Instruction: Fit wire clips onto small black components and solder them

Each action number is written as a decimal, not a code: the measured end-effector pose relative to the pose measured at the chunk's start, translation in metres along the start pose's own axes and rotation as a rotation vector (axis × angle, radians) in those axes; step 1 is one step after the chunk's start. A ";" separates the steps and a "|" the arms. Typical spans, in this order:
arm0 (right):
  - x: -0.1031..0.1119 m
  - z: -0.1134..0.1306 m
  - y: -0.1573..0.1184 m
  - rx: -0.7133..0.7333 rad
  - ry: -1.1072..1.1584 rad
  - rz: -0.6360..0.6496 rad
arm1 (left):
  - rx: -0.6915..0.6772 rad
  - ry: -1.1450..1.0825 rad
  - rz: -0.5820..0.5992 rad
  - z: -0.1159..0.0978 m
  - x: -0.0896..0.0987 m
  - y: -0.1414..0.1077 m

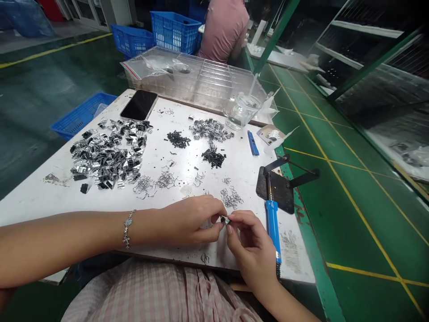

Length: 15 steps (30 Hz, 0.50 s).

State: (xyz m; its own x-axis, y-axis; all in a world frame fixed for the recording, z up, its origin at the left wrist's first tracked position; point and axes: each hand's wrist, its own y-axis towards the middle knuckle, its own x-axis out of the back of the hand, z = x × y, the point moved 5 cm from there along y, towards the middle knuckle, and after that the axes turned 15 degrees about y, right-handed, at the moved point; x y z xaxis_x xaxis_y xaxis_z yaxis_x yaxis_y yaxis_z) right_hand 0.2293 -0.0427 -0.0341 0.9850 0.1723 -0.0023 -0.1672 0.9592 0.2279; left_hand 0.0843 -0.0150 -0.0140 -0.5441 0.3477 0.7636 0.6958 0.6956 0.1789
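Note:
A small silver-and-black metal part [225, 220] is pinched between both hands over the table's front edge. My left hand [201, 220] comes in from the left, thumb and index finger at the part's left side. My right hand [253, 243] grips its right side with thumb and fingertips. Just behind the hands is a small pile of thin wire pieces [231, 197]. Farther back are small black pieces [213, 158] and a pile of small metal parts [210, 129]. A large heap of silver-and-black parts [109, 154] covers the table's left side.
A blue soldering iron [273, 228] rests on a black stand [276, 190] right of my right hand. Behind are a glass mug [241, 112], a blue cutter [253, 143], a phone [139, 105] and a clear plastic tray [197, 80]. A person in pink [224, 29] sits beyond.

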 end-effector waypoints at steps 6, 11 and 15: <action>0.000 0.000 0.001 -0.031 0.039 -0.005 | 0.019 0.034 0.011 0.002 -0.003 -0.001; -0.002 -0.003 0.002 -0.115 0.133 -0.010 | 0.063 0.002 0.089 0.002 0.001 0.000; -0.002 -0.008 0.003 -0.184 0.235 -0.017 | 0.118 -0.069 0.124 0.004 0.002 -0.001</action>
State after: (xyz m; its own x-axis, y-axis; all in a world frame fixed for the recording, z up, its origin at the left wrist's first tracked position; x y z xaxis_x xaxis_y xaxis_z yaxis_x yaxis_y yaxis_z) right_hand 0.2270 -0.0388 -0.0409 0.9547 0.1820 -0.2353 -0.1763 0.9833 0.0453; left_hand 0.0808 -0.0125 -0.0147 -0.4911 0.4749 0.7303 0.7020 0.7122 0.0089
